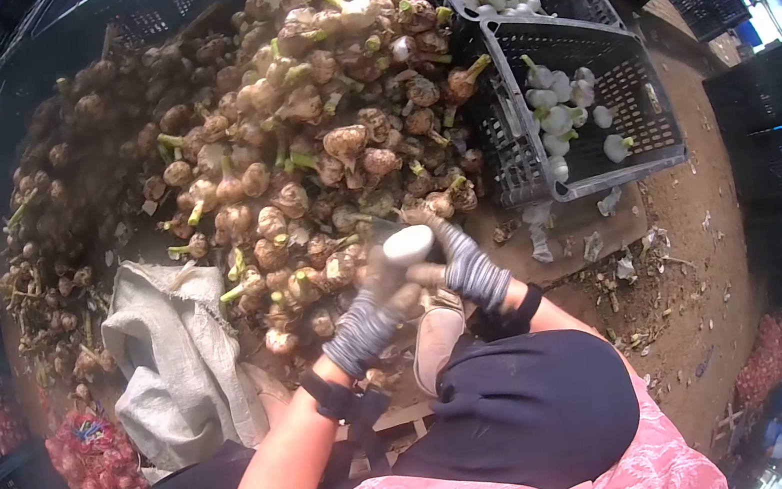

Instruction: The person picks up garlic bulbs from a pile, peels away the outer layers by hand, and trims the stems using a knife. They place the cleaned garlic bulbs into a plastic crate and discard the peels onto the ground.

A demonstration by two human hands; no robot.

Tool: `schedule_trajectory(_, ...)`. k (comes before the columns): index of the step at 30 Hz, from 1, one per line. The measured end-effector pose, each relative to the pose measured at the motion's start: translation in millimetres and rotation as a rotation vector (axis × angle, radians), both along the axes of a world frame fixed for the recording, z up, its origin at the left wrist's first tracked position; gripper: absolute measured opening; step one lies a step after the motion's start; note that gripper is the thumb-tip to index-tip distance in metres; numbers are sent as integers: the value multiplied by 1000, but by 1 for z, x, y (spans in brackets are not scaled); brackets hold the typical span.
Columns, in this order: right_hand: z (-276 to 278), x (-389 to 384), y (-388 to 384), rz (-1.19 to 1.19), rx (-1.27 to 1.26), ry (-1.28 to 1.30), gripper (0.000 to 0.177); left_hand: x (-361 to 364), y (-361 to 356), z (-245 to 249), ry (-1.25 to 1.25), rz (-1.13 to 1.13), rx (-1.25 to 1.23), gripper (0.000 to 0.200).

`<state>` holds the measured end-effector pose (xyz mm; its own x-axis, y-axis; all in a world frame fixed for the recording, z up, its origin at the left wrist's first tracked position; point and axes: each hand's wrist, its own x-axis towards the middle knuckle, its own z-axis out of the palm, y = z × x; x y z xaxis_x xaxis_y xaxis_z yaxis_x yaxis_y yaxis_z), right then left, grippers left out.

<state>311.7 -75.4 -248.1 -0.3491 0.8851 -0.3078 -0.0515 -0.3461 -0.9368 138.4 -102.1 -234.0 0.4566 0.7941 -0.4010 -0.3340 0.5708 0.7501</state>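
Note:
A pale, smooth white garlic bulb [408,245] is between my two hands, just in front of the heap of garlic. My right hand [447,248], in a grey glove with bare fingertips, closes around it, fingers above and thumb below. Close against the bulb's other side is my left hand [379,289], gloved the same way; motion smears its fingers, so their grip cannot be made out. Unpeeled, soil-brown garlic bulbs [346,145] with cut green stems lie heaped right beyond both hands.
Two black crates, a nearer one [624,177] and a farther one [614,14], hold white bulbs at the right. A whitish woven sack [168,344] lies left. Red net bags [95,461] stand at the lower left. Peel scraps [632,269] litter the ground.

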Motion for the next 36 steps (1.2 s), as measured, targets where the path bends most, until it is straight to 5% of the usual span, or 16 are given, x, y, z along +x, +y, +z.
schedule_trajectory(3, -11, 41, 23, -270, -210, 161, 60, -9, -1, -1, 98, -94, 13, 56)
schedule_trajectory(5, 7, 75, 38, -369, -148, 853, 68, -19, 6, -6, 130, 71, -105, 45)
schedule_trajectory(8, 23, 79, 62, -336, -120, 1054, 76, -32, 11, -31, 255, 263, -191, 27)
schedule_trajectory(10, 32, 50, 86, -187, -46, 441, 62, -39, 10, -47, 265, 279, -232, 24)
schedule_trajectory(11, 39, 24, 99, -109, 23, 32, 55, -43, 4, -80, 357, 236, -14, 24)
schedule_trajectory(12, 32, 3, 112, 11, 454, -291, 53, -46, -1, -97, 446, 187, 201, 24)
schedule_trajectory(15, -11, -43, 153, 303, 1294, -1093, 56, -37, 9, -41, 318, 235, -199, 28)
schedule_trajectory(19, -15, -52, 166, 424, 849, -1081, 42, -42, 13, -30, 315, 331, -7, 46)
schedule_trajectory(20, -6, -49, 154, 234, 703, -815, 40, -53, 12, -56, 275, 309, 104, 77)
schedule_trajectory(22, -10, -48, 125, 26, 335, -83, 40, -47, 17, -27, 357, 315, 128, 84)
schedule_trajectory(24, 17, -51, 81, 60, -338, 400, 50, -44, 19, -24, 335, 266, 173, 101)
schedule_trajectory(28, 0, -48, 34, 123, -196, 132, 53, -31, 18, -30, 20, 295, 141, 68)
schedule_trajectory(30, 15, -35, 35, 194, 129, -478, 50, -25, 19, -27, 166, 257, 168, 69)
schedule_trajectory(31, 16, -36, 33, 191, 129, -484, 50, -20, 19, -26, 317, 221, 192, 71)
schedule_trajectory(32, 18, -39, 31, 139, 201, -523, 48, -16, 19, -36, -26, 277, -9, 66)
schedule_trajectory(36, 17, -44, 36, 166, 162, -348, 40, -13, 14, -24, 445, 207, 221, 66)
